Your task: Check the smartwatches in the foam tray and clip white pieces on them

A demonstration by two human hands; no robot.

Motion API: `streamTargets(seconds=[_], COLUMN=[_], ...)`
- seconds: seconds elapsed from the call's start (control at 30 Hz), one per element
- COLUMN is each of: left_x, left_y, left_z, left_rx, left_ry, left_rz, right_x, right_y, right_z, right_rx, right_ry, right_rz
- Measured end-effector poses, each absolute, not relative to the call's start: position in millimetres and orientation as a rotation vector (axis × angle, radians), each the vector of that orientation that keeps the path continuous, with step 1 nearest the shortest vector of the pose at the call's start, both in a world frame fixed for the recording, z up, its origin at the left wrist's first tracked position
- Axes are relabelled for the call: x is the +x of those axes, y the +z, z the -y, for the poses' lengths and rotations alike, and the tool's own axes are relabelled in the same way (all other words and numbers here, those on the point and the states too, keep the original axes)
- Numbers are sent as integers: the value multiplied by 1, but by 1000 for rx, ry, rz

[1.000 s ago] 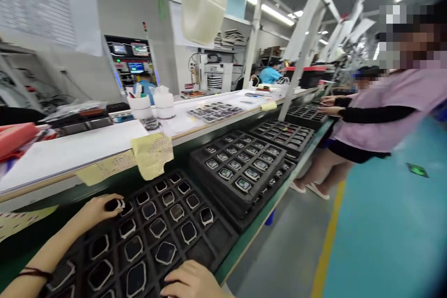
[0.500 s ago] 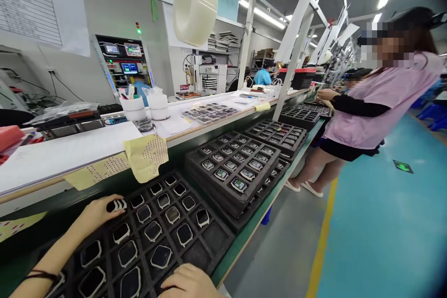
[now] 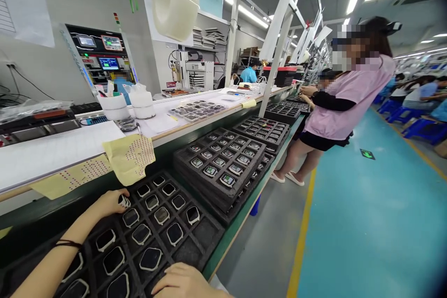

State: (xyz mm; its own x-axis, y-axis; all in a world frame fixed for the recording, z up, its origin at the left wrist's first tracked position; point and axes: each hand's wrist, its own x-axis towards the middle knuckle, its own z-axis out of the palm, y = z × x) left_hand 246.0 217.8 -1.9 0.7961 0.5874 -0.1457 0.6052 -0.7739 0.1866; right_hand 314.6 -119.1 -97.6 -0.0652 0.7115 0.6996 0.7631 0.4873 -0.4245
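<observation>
The left hand reaches out, pinching stacked watch cases over a black tray holding more; the right hand curls nearer, its grip hidden from me.

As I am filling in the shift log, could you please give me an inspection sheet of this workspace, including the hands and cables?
Surface: green bench below a white shelf.
Job's things: dark tray of pale-framed, watch-like units; stacked trays just beyond.
Clutter: two white cups on the shelf; yellow dotted sheet over its edge; tape roll hanging above.
Hands: left hand holds pale-framed pieces, count unclear; right hand at the tray's near edge, contact unclear.
Cables: dark cables by the wall at left; none seen across the near tray.
Surroundings: co-worker in a pink top farther along; blue stools beyond the aisle.
</observation>
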Motion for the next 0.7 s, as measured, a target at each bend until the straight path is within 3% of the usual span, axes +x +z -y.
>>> streamTargets(seconds=[0.13,0.27,0.33,0.57,0.7], left_x=[230,205,189,138,108], left_y=[-4,16,30,46,42], left_z=[-208,-167,-129,3,40], left_rx=[2728,2621,2543,2373,2406], left_ry=[185,535,697,1055,1123], left_rz=[-947,-1011,-954,-761,-744], right_x=[325,340,346,331,293], right_y=[-49,-8,-1,1,12], right_z=[134,130,119,61,47], right_rx=[-1173,-1141,-1155,-894,-851], right_ry=[351,450,566,1503,1697], right_rz=[1657,1487,1348,1098,1142])
